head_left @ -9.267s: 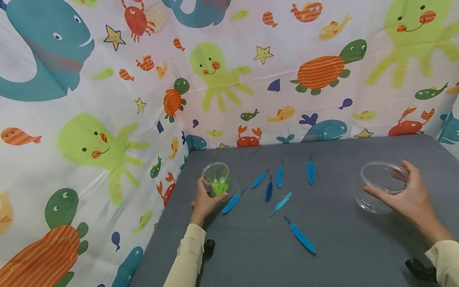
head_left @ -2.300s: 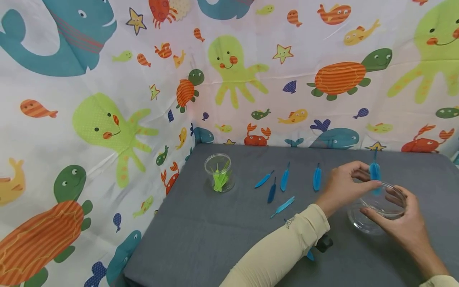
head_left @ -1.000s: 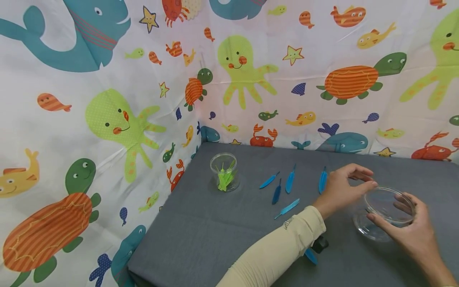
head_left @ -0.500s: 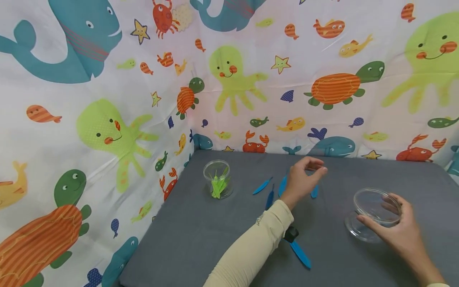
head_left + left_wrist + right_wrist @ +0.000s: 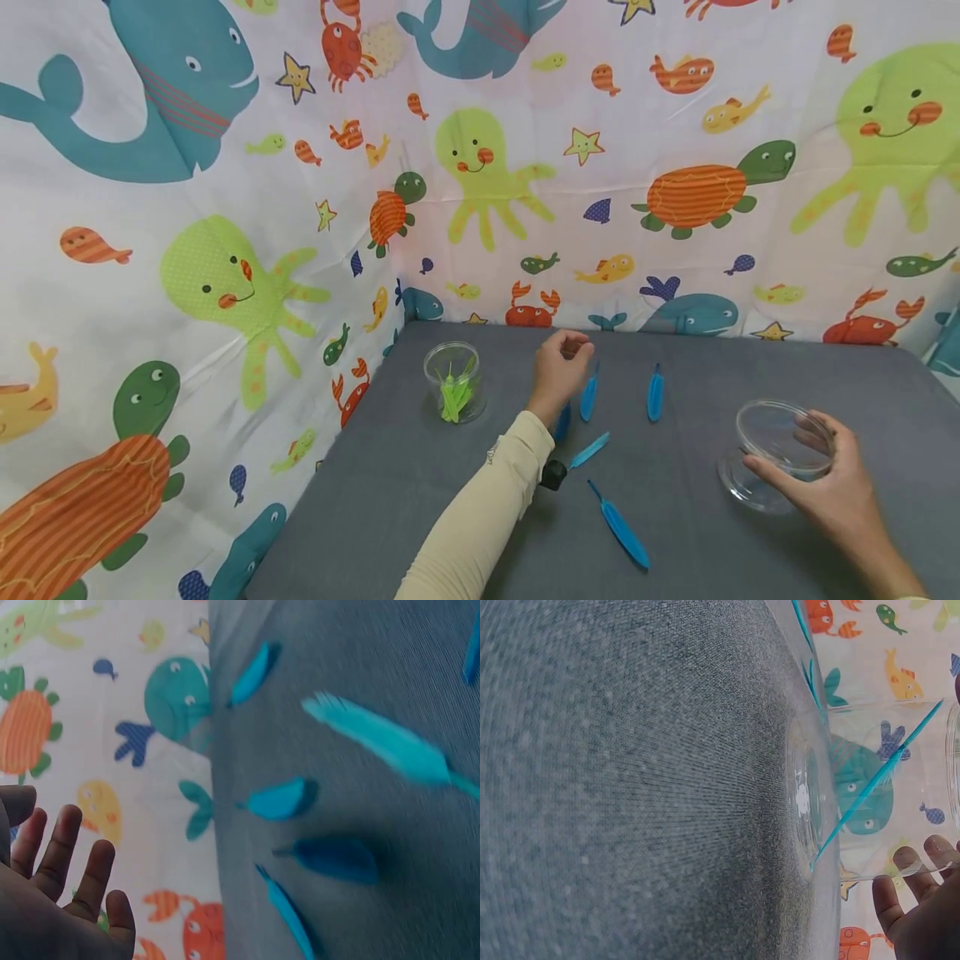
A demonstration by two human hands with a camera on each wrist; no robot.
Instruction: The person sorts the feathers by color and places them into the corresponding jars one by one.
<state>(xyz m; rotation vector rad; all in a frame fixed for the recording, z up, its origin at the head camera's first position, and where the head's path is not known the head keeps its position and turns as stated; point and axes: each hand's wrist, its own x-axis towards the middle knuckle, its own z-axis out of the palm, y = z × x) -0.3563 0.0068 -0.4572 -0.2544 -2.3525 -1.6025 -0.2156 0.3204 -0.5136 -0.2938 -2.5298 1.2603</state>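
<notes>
My right hand (image 5: 832, 475) grips a clear plastic cup (image 5: 768, 442), thumb on one side and fingers on the other. Through its wall the right wrist view shows a blue feather (image 5: 877, 780) slanting inside. My left hand (image 5: 558, 375) hovers over the loose feathers with fingers bent loosely, and I see nothing held; the left wrist view shows its fingers (image 5: 94, 877) apart. Near it lie a blue feather (image 5: 588, 398), a dark blue one (image 5: 562, 422) partly covered by the hand, and a light turquoise one (image 5: 590, 450). Another blue feather is hidden behind the hand in the head view.
Left of the hand stands another clear cup (image 5: 452, 343) with bright green feathers (image 5: 454, 398) in it. One blue feather (image 5: 656, 396) lies farther right, and a larger one (image 5: 621, 525) nearer the front. A printed sea-animal curtain (image 5: 480, 67) borders the grey table (image 5: 375, 517).
My left hand held a blue feather over the right cup, let it go inside, then moved left to the loose feathers. Earlier it gripped the green-feather cup. The right hand kept its cup.
</notes>
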